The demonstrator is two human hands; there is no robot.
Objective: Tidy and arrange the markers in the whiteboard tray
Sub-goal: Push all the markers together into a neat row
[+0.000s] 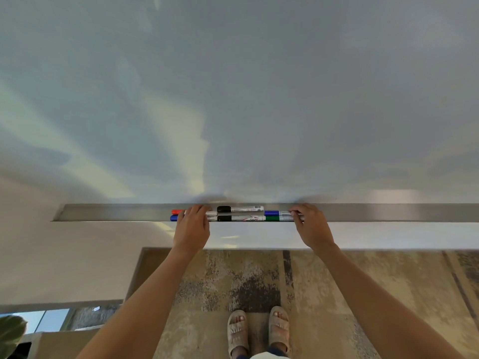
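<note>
A long metal whiteboard tray point(116, 213) runs under the whiteboard and holds several markers lying lengthwise. A black-capped marker point(239, 209) lies at the back. In front of it lie a second black-capped marker point(241, 218), a blue-capped marker point(271, 213) and a green-capped marker point(272, 218). At the left, a red-capped marker point(177, 211) and another blue-capped marker point(174, 217) stick out from under my left hand point(193, 224), whose fingers curl over their barrels with the thumb on the near side. My right hand point(309, 226) touches the right ends of the blue and green markers with its fingertips.
The whiteboard point(233, 99) fills the upper view. A white wall strip lies below the tray. A patterned rug point(337, 294) covers the floor, with my sandalled feet point(259, 330) on it. A plant leaf point(10, 332) shows at the bottom left.
</note>
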